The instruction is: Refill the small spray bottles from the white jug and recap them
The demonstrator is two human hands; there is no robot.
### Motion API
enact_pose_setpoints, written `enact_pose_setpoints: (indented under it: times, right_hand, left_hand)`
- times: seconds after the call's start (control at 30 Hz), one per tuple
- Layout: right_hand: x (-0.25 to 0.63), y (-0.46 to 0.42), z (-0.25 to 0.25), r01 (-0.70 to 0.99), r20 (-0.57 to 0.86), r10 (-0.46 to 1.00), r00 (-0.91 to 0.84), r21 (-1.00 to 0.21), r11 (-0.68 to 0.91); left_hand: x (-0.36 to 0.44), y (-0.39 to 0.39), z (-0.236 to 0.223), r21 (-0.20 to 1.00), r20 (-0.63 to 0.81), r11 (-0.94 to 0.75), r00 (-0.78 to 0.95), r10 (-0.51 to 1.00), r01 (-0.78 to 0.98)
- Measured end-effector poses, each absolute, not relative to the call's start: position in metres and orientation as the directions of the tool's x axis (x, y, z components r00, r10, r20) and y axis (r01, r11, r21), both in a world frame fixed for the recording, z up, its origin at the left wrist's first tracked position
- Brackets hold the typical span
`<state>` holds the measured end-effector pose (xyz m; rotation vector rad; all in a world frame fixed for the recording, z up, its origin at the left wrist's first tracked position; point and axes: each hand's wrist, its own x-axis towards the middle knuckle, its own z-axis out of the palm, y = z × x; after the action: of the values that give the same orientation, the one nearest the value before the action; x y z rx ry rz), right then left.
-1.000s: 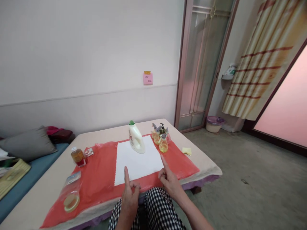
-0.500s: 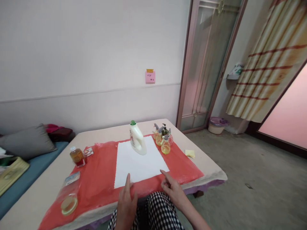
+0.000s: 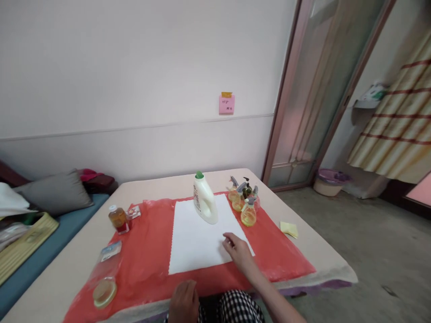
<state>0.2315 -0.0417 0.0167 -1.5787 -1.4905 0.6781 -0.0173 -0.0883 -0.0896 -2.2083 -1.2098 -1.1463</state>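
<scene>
My right hand reaches over the lower right part of a white sheet. Its fingers are loosely bent and apart, with nothing held. Down by the checked trousers, my left hand rests with its fingers curled in and nothing visible in it. A white jug-shaped detergent bottle with a green cap stands upright on the sheet, beyond my right hand. Right of the sheet stand several spray bottles with yellowish liquid and grey heads. A dark pump bottle is among them.
Under the sheet lies a red plastic cover. At left are a brown liquid bottle, a small packet, a clear bag and a round yellowish lid-like object. Yellow notes lie at right; a pink note is on the wall.
My right hand has moved forward over the white sheet, its pointing fingers now bent. My left hand has drawn back toward the lap and curled. The view has turned slightly left.
</scene>
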Motion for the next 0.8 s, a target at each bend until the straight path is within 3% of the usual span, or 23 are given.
enact_pose_setpoints:
  times: [0.23, 0.47, 0.8]
  right_hand:
    - [0.211, 0.078, 0.036, 0.639, 0.178, 0.942, 0.284, -0.768, -0.047]
    - [0.194, 0.139, 0.033, 0.657, 0.067, 0.936, 0.345, -0.73, -0.189]
    - [0.243, 0.087, 0.013, 0.659, 0.156, 0.977, 0.146, -0.752, 0.021]
  left_hand:
    - [-0.018, -0.083, -0.094, 0.048, 0.802, -0.602, 0.329, 0.499, 0.797]
    - [-0.007, -0.093, -0.08, 0.142, 0.765, -0.56, 0.268, 0.585, 0.816]
    - [-0.004, -0.104, -0.066, 0.235, 0.61, -0.497, 0.271, 0.745, 0.836]
